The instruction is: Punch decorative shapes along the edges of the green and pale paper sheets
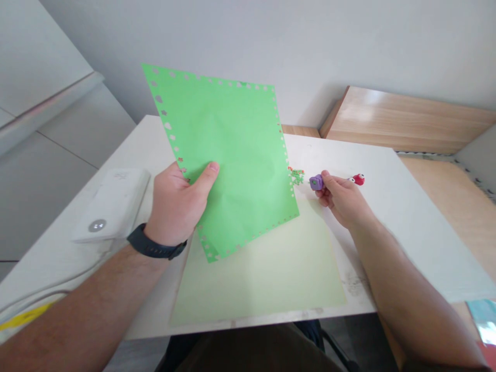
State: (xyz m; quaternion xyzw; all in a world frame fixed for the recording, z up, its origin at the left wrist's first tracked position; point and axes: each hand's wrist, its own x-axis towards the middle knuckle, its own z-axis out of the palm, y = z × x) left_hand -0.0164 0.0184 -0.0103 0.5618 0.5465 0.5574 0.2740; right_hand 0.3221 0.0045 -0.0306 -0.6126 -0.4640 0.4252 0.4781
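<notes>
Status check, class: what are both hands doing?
Left hand gripping green paper sheet. Right hand pinching purple plastic craft punch. Green paper scraps beside it.

Bright, even light, source out of frame; only soft, faint shadows on the matte white table (372,170). Glare streaks the pale wooden board (403,116). Perforated green paper sheet (232,155) sharp. Wide-angle stretch (corners worst) elongates the bare left forearm (77,305); bare right forearm (411,289) slightly blurred.

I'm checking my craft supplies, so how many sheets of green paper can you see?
2. A bright green sheet with punched edges is held up in the left hand; a paler green sheet lies flat on the white table. Others could be hidden beneath it.
</notes>
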